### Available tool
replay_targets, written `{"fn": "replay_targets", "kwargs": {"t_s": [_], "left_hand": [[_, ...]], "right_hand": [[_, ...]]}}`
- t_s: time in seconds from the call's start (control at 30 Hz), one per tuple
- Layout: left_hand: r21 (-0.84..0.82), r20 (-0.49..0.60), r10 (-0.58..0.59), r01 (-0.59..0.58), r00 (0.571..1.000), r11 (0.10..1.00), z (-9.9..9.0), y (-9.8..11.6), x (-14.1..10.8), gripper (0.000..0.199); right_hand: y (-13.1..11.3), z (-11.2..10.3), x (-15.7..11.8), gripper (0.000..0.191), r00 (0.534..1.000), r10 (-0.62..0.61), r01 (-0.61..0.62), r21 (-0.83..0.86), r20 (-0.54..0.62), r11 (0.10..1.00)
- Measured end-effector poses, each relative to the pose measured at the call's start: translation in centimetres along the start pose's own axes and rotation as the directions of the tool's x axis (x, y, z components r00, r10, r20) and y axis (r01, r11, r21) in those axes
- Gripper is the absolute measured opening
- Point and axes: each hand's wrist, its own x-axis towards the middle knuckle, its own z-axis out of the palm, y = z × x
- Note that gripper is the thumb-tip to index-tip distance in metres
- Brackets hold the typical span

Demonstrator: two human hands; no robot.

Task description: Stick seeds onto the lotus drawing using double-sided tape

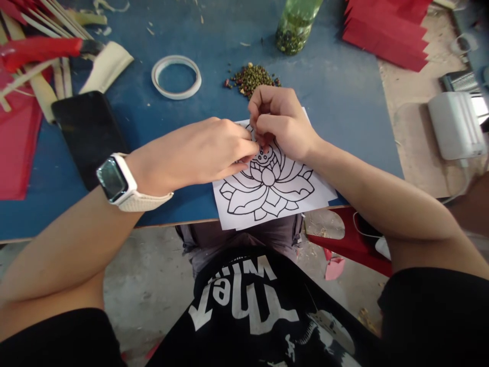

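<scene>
White paper (244, 214) printed with a black lotus outline lies at the table's near edge. Over its upper part, my left hand (225, 148) reaches in from the left, fingers bent and pressed together. Close beside it, my right hand (284, 122) has its fingers curled and pinched. The fingertips of both hands meet above the drawing's centre; whatever they hold is too small or hidden to name. Just beyond my right hand is a small pile of green beans (254, 79) with a few reddish ones.
A tape roll (176, 77) and black phone (89, 135) lie to the left, near red-handled cutters (42, 51) and pale strips. A green bottle (296, 30) stands at the back. Red paper (389, 30) and a white charger (456, 125) are on the right.
</scene>
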Motion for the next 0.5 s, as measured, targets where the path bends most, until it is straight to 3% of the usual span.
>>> {"fn": "replay_targets", "kwargs": {"t_s": [0.23,0.37,0.5], "left_hand": [[-0.019,-0.004,-0.087,0.087,0.996,0.996,0.6,-0.3,0.5,0.025],[-0.136,0.009,-0.075,0.076,0.997,0.988,-0.2,-0.5,0.5,0.012],[-0.140,0.009,-0.070,0.070,0.998,0.988,-1.2,0.3,0.3,0.011]], "right_hand": [[0.2,-0.1,0.0,0.030,1.000,0.015,-0.016,-0.037,-0.007,0.999],[0.3,0.0,0.0,0.030,0.999,0.030,-0.030,-0.019,-0.023,0.999],[-0.1,0.1,-0.1,0.031,0.999,0.038,-0.038,0.000,-0.028,0.999]]}}
